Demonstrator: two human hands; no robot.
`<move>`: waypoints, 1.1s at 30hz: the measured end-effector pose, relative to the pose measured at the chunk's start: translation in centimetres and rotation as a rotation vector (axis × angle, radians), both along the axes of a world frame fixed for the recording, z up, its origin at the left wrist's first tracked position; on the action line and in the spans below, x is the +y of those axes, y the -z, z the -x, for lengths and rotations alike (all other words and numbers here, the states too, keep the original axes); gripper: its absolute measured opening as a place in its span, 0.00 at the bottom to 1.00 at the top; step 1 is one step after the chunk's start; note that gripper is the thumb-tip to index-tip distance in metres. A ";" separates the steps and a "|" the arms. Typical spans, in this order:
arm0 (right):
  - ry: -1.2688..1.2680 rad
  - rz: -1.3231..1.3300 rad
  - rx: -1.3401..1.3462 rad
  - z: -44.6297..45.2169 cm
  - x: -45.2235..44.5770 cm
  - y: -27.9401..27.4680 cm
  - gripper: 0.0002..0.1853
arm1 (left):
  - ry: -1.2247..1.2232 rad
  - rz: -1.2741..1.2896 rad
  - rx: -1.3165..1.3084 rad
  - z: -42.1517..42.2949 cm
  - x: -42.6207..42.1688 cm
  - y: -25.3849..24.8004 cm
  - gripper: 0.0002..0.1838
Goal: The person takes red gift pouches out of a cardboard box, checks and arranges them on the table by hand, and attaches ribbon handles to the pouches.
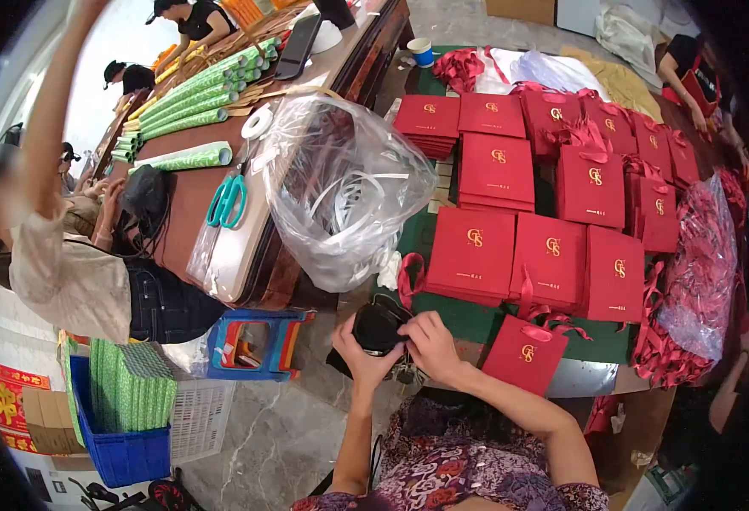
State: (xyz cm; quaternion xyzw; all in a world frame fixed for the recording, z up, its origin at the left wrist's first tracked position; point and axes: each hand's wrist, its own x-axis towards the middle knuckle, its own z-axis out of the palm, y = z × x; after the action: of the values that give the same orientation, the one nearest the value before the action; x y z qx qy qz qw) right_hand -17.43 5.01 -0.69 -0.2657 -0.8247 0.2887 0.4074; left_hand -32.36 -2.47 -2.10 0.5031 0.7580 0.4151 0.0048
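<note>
A round black object point(380, 327) with a dark hollow middle and a shiny rim is between my hands, in front of my body. I cannot make out its exact kind. My left hand point(364, 353) is closed around its left and lower side. On the right edge, my right hand point(432, 342) pinches it with bent fingers. A red ribbon point(409, 279) hangs off the table edge just above my hands. Close to my right forearm lies a red gift bag point(523, 353) with gold lettering.
Stacks of red bags point(471, 251) cover the green table surface. A clear plastic bag point(340, 192), teal scissors point(227, 201) and green patterned tubes point(187, 159) are on the left table. A blue crate point(123, 451) and a stool point(259, 345) stand below. Co-workers are nearby.
</note>
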 end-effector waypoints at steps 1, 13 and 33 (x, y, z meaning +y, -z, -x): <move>0.001 -0.038 0.016 -0.1 -0.2 0.1 0.18 | 0.022 -0.052 -0.001 0.1 -0.2 0.2 0.50; -0.103 -0.342 0.141 -0.6 -1.9 -0.1 0.15 | 0.064 -0.273 -0.034 0.2 -1.7 1.1 0.48; 0.066 -0.099 -0.703 7.5 7.0 1.4 0.13 | -0.231 -0.035 0.042 0.4 0.9 0.7 0.40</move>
State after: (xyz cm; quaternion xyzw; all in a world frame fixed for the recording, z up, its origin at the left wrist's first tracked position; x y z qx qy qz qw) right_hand -24.92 11.99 -2.08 -0.3551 -0.9185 0.1259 0.1200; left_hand -32.75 -1.55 -2.76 0.4211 0.8034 0.4155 -0.0678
